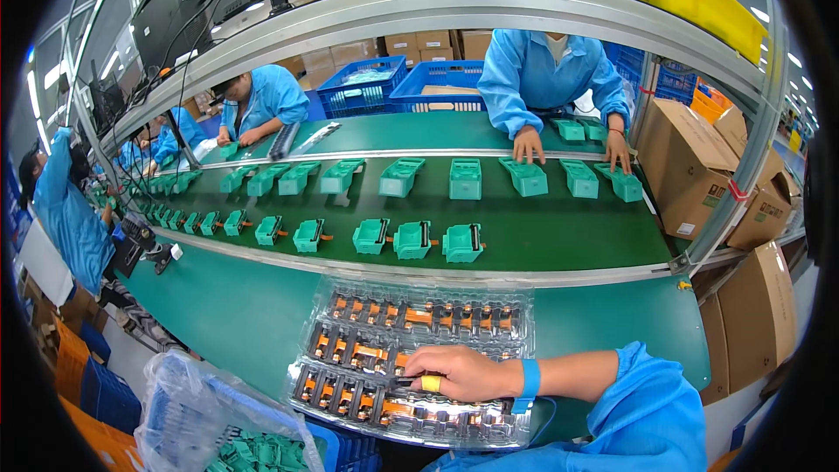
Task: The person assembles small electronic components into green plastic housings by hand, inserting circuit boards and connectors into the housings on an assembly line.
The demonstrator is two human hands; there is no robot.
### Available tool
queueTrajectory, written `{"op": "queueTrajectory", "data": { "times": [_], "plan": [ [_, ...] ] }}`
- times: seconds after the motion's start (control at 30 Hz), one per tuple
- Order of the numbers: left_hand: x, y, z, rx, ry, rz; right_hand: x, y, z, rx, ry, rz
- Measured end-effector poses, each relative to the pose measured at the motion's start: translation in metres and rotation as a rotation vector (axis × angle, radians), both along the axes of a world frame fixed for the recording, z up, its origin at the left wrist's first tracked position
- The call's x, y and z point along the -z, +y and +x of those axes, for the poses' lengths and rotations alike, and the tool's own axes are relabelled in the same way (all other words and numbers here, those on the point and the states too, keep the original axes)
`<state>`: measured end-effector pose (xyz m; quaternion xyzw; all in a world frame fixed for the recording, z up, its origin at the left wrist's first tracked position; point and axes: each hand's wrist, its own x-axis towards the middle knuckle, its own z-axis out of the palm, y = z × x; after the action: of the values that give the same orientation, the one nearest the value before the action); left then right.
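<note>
My right hand [459, 373] reaches in from the right over a clear plastic tray [301, 385]. A blue strap [528, 380] circles its wrist, and a yellow band [431, 383] covers one finger. Thumb and fingers are pinched together on a small black part [403, 382] at the tray's middle, mostly hidden by the fingertips. Rows of small black parts with orange flex cables [370, 351] fill the tray's pockets. The palm side of the hand and the pockets beneath it cannot be seen. My left hand is out of view.
Green plastic housings [462, 243] stand in two rows on the green conveyor belt [559, 236] beyond a metal rail. A co-worker's hands [528, 145] touch housings at the far side. A blue crate [328, 446] with green parts sits lower left; cardboard boxes [686, 166] stand right.
</note>
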<state>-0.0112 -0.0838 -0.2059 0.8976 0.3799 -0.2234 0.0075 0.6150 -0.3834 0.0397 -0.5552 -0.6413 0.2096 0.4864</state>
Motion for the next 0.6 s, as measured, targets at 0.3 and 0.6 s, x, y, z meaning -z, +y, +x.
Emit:
{"op": "queueTrajectory", "data": {
  "times": [0.3,0.6],
  "plan": [
    [-0.097,-0.070,0.025,-0.097,-0.012,0.207,0.029,0.016,0.006,0.067,0.576,-0.064],
    [-0.247,-0.105,0.218,-0.775,-1.744,-0.804,0.002,0.008,0.019,0.158,0.873,-0.248]
  ]
}}
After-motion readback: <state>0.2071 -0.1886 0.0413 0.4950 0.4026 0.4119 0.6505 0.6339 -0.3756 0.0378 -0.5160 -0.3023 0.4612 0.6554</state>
